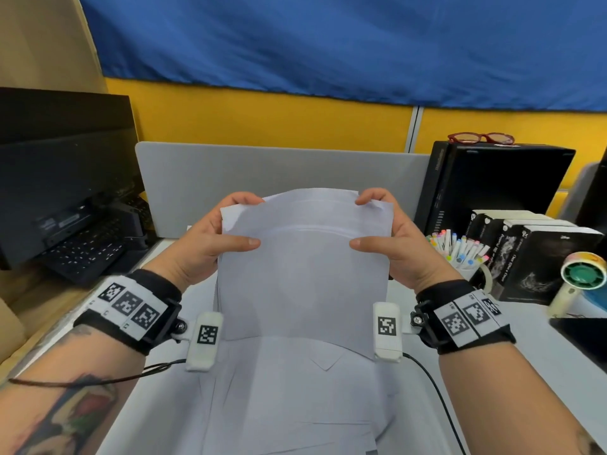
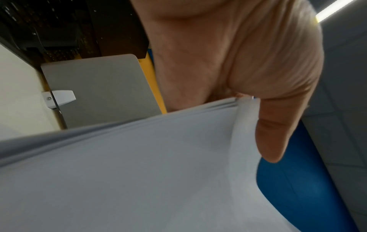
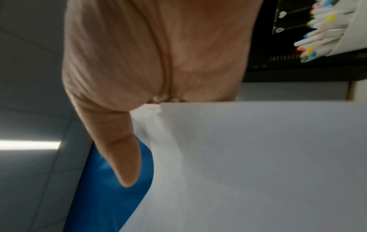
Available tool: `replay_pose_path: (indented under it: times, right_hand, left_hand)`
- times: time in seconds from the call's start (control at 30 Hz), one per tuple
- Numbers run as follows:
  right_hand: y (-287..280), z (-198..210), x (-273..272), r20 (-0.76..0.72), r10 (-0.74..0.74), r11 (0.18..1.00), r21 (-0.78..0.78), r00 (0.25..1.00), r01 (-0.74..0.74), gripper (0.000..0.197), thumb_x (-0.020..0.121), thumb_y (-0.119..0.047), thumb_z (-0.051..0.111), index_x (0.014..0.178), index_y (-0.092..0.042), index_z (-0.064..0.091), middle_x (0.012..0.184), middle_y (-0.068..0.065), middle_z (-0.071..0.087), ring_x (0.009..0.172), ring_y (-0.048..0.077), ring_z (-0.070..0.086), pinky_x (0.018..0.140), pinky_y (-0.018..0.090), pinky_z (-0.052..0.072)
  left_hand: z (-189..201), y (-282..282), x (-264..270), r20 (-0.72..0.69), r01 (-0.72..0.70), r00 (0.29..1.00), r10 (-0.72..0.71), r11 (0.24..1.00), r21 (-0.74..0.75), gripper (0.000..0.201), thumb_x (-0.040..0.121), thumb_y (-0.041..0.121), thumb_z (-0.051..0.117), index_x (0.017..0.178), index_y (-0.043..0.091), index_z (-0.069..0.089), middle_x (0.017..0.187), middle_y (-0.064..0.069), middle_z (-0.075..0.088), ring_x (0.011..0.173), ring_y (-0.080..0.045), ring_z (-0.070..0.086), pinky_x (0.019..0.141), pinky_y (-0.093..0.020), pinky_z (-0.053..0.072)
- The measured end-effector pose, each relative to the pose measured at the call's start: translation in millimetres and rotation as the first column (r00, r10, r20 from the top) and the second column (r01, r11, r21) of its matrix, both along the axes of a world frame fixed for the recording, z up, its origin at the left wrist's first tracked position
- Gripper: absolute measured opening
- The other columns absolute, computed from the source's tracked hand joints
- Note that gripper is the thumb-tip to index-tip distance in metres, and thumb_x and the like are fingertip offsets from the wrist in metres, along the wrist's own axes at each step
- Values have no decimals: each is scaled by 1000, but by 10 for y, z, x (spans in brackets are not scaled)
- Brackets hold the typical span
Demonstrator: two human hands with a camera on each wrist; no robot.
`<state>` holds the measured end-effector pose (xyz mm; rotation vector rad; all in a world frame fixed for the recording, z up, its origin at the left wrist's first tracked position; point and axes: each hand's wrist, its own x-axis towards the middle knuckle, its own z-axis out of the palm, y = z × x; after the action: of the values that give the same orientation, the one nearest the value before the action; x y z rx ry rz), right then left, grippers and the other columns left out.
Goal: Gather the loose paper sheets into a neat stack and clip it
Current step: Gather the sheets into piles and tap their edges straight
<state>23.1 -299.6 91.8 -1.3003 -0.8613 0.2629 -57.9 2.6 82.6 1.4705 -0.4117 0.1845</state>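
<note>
A bundle of white paper sheets (image 1: pixel 303 267) is held upright and tilted above the desk, its top edges uneven. My left hand (image 1: pixel 223 236) grips its left side, thumb on the front and fingers curled over the top corner. On the opposite side my right hand (image 1: pixel 384 231) grips in the same way. In the left wrist view the thumb (image 2: pixel 278 128) lies against the sheets (image 2: pixel 139 172), whose edges fan slightly. The right wrist view has the thumb (image 3: pixel 123 149) beside the stack (image 3: pixel 258 157). More loose sheets (image 1: pixel 295 405) lie flat on the desk below. No clip is visible.
A black keyboard (image 1: pixel 85 247) and monitor (image 1: pixel 62 165) sit at left. At right are a black case (image 1: pixel 492 185) with red glasses (image 1: pixel 481 137) on top, a cup of markers (image 1: pixel 460 247), black boxes (image 1: pixel 532 257) and a small fan (image 1: pixel 581 277). A grey divider (image 1: pixel 282 169) stands behind.
</note>
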Motion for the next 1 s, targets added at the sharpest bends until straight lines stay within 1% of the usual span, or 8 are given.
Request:
replay_pose_path:
  times: [0.13,0.3,0.4,0.53,0.67,0.77,0.87,1.0]
  right_hand:
    - [-30,-41,31,-21,-65,997,46,998,66,38,87,15,59,101,-20,51,116,9,60,101,36,63,75,45,57]
    - [-34,-52,72,-48,-92,988,120,995,97,40,88,16,56,100,-22,50,112,6,63,97,31,66,72,42,58]
    - [-61,-72,94,-77,-121,981,141,990,131,38,88,13,57,97,-23,49,109,2,66,97,30,68,72,41,59]
    - [-92,-87,118,-68,-164,973,151,984,173,36,90,12,56,96,-23,48,109,5,66,95,31,68,71,40,59]
    - [-54,-122,134,-52,-212,961,170,976,218,35,90,11,58,98,-23,52,112,10,62,96,31,66,73,39,59]
    - [-20,-147,146,-32,-324,931,169,946,325,34,92,7,60,101,-25,54,112,7,62,96,28,66,73,40,58]
    - [2,-221,173,-53,-445,875,188,894,447,37,92,2,63,113,-27,56,116,5,66,99,24,69,76,40,58]
    - [57,-300,164,13,-598,789,184,801,586,42,92,0,65,122,-28,54,119,2,65,104,17,68,82,35,60]
  left_hand:
    - [23,88,-11,-29,64,997,-65,998,-23,77,77,-8,60,128,49,65,128,3,70,111,-25,70,88,-37,62]
    - [158,79,-3,-89,157,985,-150,985,66,46,80,-5,57,103,33,67,113,3,70,96,-29,71,72,-39,65]
    - [108,59,4,-108,121,987,-122,992,-21,41,82,1,56,102,33,72,113,0,72,94,-26,73,72,-36,64]
    - [-1,161,31,-96,17,995,-31,990,-137,17,87,12,58,94,28,57,103,-4,64,84,-24,70,61,-30,60]
    - [-211,240,64,-89,-103,991,96,992,-78,71,64,45,92,123,35,55,127,-4,64,103,-24,72,77,-34,64]
    - [-380,161,84,-59,-308,951,303,940,-149,88,73,53,78,149,21,45,136,-11,61,121,-31,65,82,-33,62]
    - [-585,44,-23,-109,-403,915,389,854,-329,136,39,92,76,149,19,44,131,-13,68,111,-28,71,86,-45,61]
    - [-806,-198,-61,-63,-517,847,528,791,-327,130,43,98,65,146,24,40,120,-4,68,110,-23,70,83,-36,61]
